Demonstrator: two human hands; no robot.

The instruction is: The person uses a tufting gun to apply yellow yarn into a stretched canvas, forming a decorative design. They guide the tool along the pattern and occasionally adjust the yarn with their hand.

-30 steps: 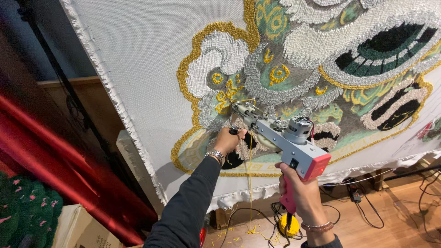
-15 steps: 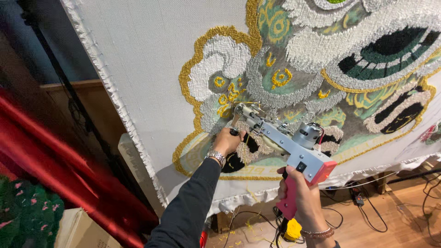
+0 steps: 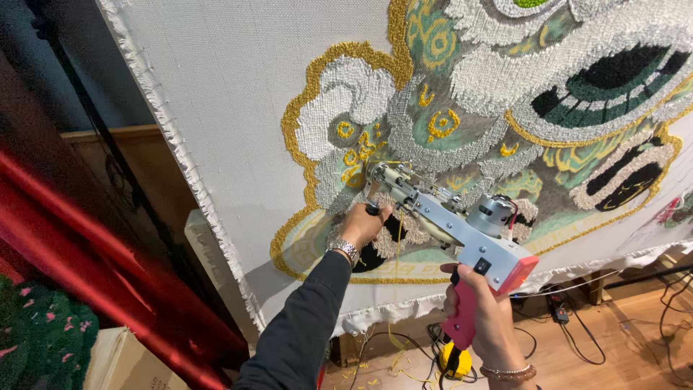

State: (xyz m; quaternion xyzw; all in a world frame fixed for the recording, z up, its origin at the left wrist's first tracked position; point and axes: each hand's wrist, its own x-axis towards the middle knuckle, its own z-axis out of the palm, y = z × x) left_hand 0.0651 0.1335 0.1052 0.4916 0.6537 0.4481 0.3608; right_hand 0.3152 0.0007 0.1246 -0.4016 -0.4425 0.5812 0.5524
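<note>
While our right hand (image 3: 485, 318) wraps the pink grip of the tufting gun (image 3: 455, 224), our left hand (image 3: 363, 225) closes on its black front handle. The gun's nose presses against the cloth (image 3: 238, 94) just above the left hand, in the grey and yellow tufting. Yellow yarn (image 3: 396, 238) hangs beside that hand; a watch (image 3: 343, 248) circles the wrist.

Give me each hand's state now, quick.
Left hand: closed on the tufting gun's front handle.
Right hand: closed on the gun's pink grip.
</note>
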